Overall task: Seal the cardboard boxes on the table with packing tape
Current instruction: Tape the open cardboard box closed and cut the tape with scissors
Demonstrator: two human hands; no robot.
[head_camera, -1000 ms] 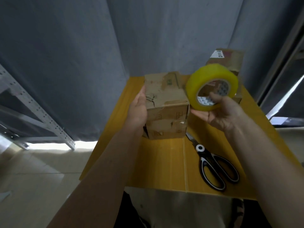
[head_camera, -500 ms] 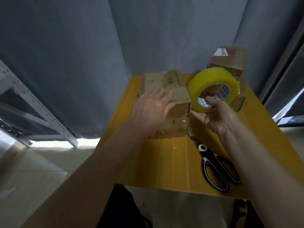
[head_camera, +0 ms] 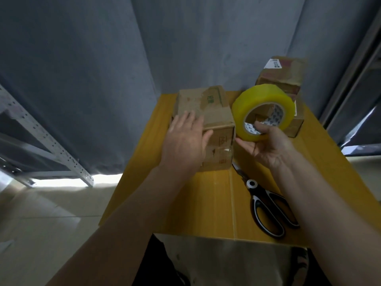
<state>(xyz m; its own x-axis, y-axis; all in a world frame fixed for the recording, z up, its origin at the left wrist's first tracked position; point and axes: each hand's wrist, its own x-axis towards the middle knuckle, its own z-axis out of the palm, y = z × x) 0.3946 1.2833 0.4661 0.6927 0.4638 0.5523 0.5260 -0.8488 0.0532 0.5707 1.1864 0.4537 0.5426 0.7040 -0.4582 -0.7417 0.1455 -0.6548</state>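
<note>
Left hand (head_camera: 186, 139) flat, fingers straight, resting on top of near box (head_camera: 208, 120); grip wide, holds nothing. Right hand (head_camera: 266, 145) holds tape roll (head_camera: 262, 112) upright, thumb hooked inside core, fingers under outer rim; grip closed on roll. Roll yellow, raised above tabletop (head_camera: 214, 199), just right of box. Box worn, flaps down. Second box (head_camera: 286, 79) behind roll. Scissors (head_camera: 268, 205) lie on tabletop near right forearm.

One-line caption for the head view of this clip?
Left hand rests flat on the brown cardboard box while the right hand holds the yellow packing tape roll beside it.
</note>
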